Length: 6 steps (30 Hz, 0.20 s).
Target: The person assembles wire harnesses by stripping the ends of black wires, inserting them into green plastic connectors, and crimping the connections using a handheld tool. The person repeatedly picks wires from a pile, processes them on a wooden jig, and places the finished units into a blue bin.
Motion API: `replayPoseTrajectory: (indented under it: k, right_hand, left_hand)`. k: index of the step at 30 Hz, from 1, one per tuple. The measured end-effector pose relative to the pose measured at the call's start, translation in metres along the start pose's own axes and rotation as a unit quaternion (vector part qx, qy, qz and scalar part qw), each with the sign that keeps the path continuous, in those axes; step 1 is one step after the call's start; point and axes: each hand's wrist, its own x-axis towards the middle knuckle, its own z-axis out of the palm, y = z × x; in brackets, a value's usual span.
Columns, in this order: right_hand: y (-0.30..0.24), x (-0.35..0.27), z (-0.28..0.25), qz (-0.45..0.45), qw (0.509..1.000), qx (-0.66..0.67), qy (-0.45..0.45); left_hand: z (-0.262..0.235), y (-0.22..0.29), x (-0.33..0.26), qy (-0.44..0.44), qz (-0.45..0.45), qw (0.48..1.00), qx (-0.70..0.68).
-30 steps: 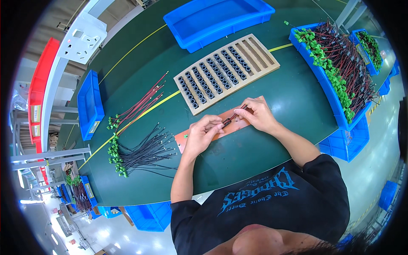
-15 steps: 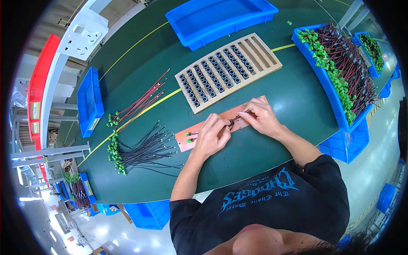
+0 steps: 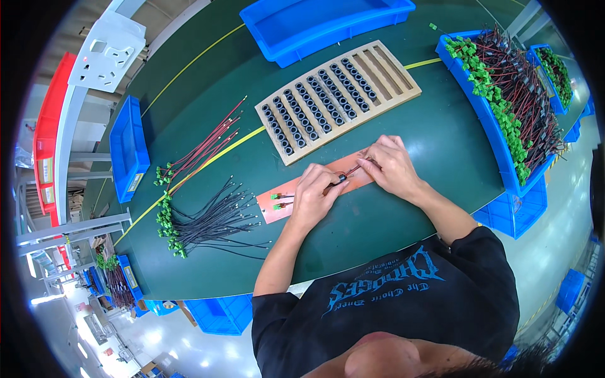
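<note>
My left hand [image 3: 313, 194] is closed around a small black ring [image 3: 342, 179] over a copper-coloured board [image 3: 270, 214]. My right hand [image 3: 396, 169] pinches dark red wires [image 3: 353, 169] that run from the ring; its fingertips hide the wire ends. At the board's left end lie two green connectors [image 3: 276, 205], their leads passing beneath my left hand. Left of the board, black wires [image 3: 214, 217] with green connectors are fanned out, and above them sit several red wires [image 3: 205, 148] with similar connectors.
A wooden rack [image 3: 351, 126] with rows of black rings stands behind the board. Blue trays sit at the back [image 3: 283, 58] and left [image 3: 131, 151]. At right, a blue bin [image 3: 469, 104] is heaped with wired assemblies [image 3: 520, 94]. A white outlet box [image 3: 110, 53] hangs upper left.
My right hand has shifted slightly right and up, drawing the wires away from the ring. The left hand has tilted, and the ring shows more plainly at its fingertips.
</note>
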Motion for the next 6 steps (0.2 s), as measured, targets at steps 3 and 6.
replayPoseTrajectory:
  k: [3, 6]
  right_hand:
    - [0.0033, 0.0019, -0.0064, 0.016, 1.000, -0.004, -0.015]
    - [0.0095, 0.0016, -0.0086, 0.023, 0.999, -0.013, -0.030]
  left_hand:
    - [0.0005, 0.0005, -0.0003, -0.004, -0.009, 1.000, 0.008]
    - [-0.0013, 0.0012, 0.0009, -0.012, -0.008, 1.000, 0.022]
